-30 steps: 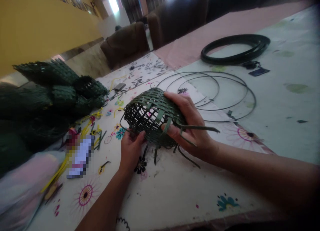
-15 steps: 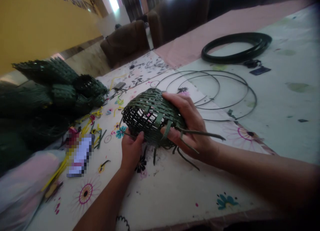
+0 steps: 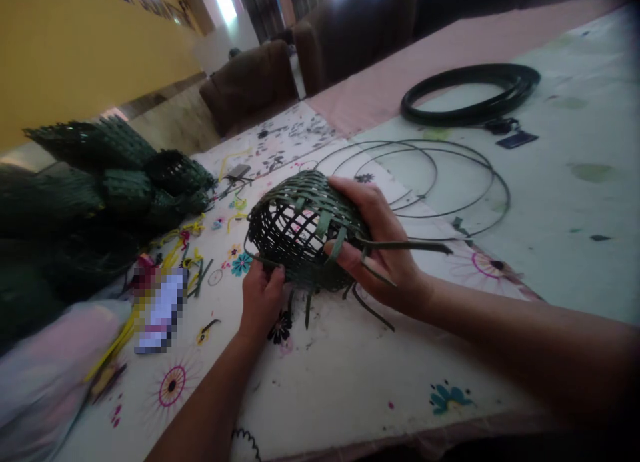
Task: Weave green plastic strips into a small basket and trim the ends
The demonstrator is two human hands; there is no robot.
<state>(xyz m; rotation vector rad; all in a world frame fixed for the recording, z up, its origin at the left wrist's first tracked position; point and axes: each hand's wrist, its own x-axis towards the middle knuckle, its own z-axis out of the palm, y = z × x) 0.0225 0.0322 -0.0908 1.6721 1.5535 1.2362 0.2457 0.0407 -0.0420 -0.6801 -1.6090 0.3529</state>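
A small dark green woven basket [image 3: 295,229] lies on its side just above the flowered tablecloth [image 3: 340,375], with loose strip ends sticking out at its right and underside. My right hand [image 3: 385,249] wraps over its right end, fingers curled round the weave and among the loose strips. My left hand [image 3: 261,295] pinches the basket's lower rim from below, thumb pressed on a strip.
A heap of dark green woven pieces [image 3: 100,189] fills the left. Thin wire hoops [image 3: 440,182] and a coil of dark strip [image 3: 470,95] lie at the back right. Yellow scraps and a blurred packet [image 3: 157,309] sit left of my hands. Brown armchairs [image 3: 260,82] stand beyond.
The basket has lifted slightly and turned a little in both hands; one loose strip now points more level to the right.
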